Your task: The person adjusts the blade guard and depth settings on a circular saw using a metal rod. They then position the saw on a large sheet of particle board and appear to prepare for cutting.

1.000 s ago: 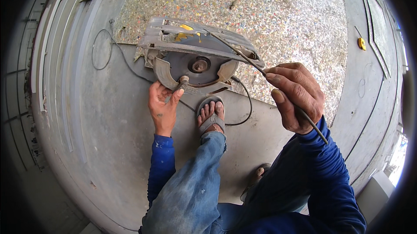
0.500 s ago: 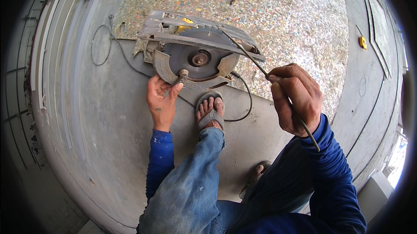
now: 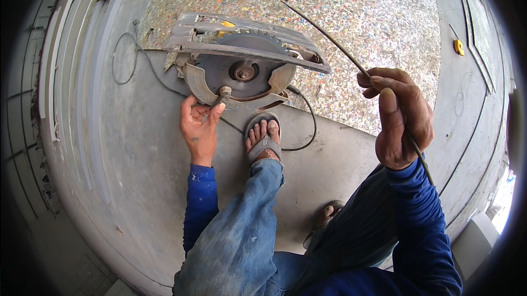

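A worn circular saw [image 3: 252, 71] rests on its side, its toothed blade and centre bolt facing up, with a metal blade guard [image 3: 200, 87] around the lower edge. My left hand [image 3: 198, 131] has its fingers closed on the guard's short lever [image 3: 224, 96]. A long thin dark rod [image 3: 324, 33] is in the fingers of my right hand [image 3: 402, 117], to the right of the saw. Its far tip is beyond the saw, over the speckled multicoloured sheet, and its rear end runs down past my wrist.
The speckled sheet [image 3: 379, 27] lies on a grey floor [image 3: 137, 186]. My sandalled foot [image 3: 263, 137] is just below the saw, beside a looped cable [image 3: 314, 128]. A yellow tape measure [image 3: 458, 47] lies at the right. Long flat strips [image 3: 96, 104] lie at the left.
My right hand and the rod have moved right, and the rod's tip has left the saw and moved further up. My left hand stays on the guard lever.
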